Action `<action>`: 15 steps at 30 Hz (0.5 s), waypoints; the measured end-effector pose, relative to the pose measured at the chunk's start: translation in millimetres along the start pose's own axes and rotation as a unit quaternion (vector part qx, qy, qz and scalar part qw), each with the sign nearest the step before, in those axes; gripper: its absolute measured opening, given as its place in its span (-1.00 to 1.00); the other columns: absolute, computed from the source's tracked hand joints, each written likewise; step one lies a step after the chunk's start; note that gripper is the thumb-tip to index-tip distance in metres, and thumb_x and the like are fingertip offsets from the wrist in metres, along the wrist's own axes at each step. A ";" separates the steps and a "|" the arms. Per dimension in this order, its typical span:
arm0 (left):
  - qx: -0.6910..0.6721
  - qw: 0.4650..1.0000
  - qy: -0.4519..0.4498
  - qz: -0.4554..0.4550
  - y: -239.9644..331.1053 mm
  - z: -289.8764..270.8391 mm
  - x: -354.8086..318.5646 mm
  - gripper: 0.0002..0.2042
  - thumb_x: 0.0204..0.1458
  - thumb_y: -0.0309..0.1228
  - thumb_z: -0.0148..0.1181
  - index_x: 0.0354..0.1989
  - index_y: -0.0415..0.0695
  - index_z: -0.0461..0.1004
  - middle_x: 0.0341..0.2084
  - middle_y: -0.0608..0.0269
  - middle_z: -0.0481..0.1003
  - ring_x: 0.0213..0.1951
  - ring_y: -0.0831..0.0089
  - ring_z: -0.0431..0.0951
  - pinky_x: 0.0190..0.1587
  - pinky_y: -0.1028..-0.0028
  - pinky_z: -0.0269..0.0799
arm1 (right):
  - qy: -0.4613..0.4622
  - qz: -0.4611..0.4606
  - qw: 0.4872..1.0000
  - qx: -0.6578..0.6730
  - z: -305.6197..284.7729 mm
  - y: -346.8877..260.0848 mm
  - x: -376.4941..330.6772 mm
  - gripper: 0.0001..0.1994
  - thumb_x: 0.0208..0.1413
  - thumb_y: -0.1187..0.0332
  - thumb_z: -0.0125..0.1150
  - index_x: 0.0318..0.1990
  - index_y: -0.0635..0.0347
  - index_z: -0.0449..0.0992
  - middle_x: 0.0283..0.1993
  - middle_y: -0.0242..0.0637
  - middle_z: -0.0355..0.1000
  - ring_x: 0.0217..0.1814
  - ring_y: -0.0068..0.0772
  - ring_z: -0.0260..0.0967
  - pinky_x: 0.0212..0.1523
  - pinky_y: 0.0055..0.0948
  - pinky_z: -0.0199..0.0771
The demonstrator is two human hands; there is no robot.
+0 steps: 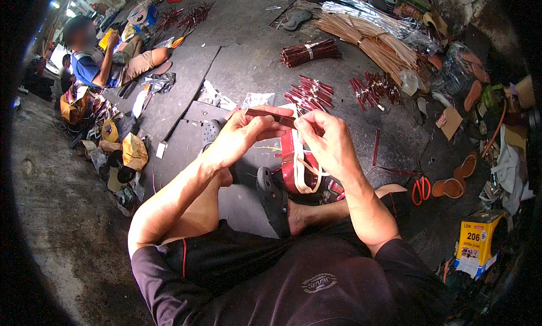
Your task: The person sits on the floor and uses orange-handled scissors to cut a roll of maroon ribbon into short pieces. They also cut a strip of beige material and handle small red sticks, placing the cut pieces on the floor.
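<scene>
My left hand [247,132] and my right hand [323,138] are raised in front of me, both closed on a short dark brown strip [270,116]. The strip runs from the left fingers across to the right thumb and fingertips. Just under the hands sits a glossy red object [289,170], partly hidden, with a cream band [301,179] looped over it. Beyond it lies a pile of short dark red strips [309,94]. A second dark red pile [375,91] is to its right, and a tied bundle [310,53] is farther back.
Red-handled scissors [421,191] and brown soles [449,188] lie by my right knee. A yellow can [480,242] stands lower right. Long tan strips [367,37] are heaped far right. A black clog [271,199] is between my legs. At far left another person [93,66] sits.
</scene>
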State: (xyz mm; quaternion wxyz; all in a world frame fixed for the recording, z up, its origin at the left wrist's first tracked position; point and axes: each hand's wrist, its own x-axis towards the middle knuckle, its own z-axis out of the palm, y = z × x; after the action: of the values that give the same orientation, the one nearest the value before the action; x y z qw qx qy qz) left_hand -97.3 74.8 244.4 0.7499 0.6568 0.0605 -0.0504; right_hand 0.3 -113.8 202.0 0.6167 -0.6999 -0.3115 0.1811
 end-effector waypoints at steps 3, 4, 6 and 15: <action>-0.016 1.000 -0.003 0.000 -9.3 -2.2 5.0 -0.64 0.30 -0.38 -0.10 0.16 -0.33 0.39 0.00 0.01 0.51 0.01 0.35 0.54 0.18 0.35 0.43 | 0.007 0.005 1.000 -0.012 0.0 2.1 -0.4 -0.77 0.25 0.29 0.16 -0.26 0.34 0.54 -0.50 -0.25 0.50 -0.45 -0.51 0.45 -0.40 -0.41 0.43; -0.008 1.000 -0.008 -0.013 -7.5 -3.4 6.8 -0.64 0.30 -0.38 -0.09 0.17 -0.33 0.38 0.03 0.00 0.49 0.04 0.35 0.52 0.18 0.34 0.43 | 0.012 0.009 1.000 -0.019 -1.0 2.3 -0.9 -0.77 0.25 0.30 0.16 -0.25 0.34 0.54 -0.51 -0.27 0.49 -0.45 -0.52 0.44 -0.40 -0.42 0.43; 0.002 0.998 -0.020 -0.055 -16.3 -6.1 6.7 -0.62 0.29 -0.35 -0.07 0.18 -0.33 0.36 0.10 -0.03 0.43 0.09 0.31 0.49 0.20 0.31 0.41 | -0.008 0.043 0.999 0.006 -3.8 0.1 -5.0 -0.79 0.26 0.31 0.15 -0.18 0.32 0.51 -0.52 -0.34 0.46 -0.46 -0.55 0.41 -0.41 -0.46 0.42; -0.153 0.933 -0.175 -0.276 -28.2 -0.3 8.8 -0.53 0.32 -0.04 -0.10 0.08 -0.23 0.41 -0.11 0.08 0.53 -0.08 0.34 0.55 0.05 0.32 0.46 | 0.047 -0.279 0.956 -0.077 -2.5 5.9 -25.3 -0.78 0.01 0.56 0.26 -0.20 0.02 0.51 0.15 -0.15 0.29 0.34 0.01 0.15 0.27 -0.08 0.21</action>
State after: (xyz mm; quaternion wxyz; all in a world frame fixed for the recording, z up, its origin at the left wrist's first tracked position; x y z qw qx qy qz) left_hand -93.0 71.5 215.4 0.7968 0.4721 0.1136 -0.3596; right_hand -15.6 -132.7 193.3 0.6006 -0.6382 -0.4783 -0.0558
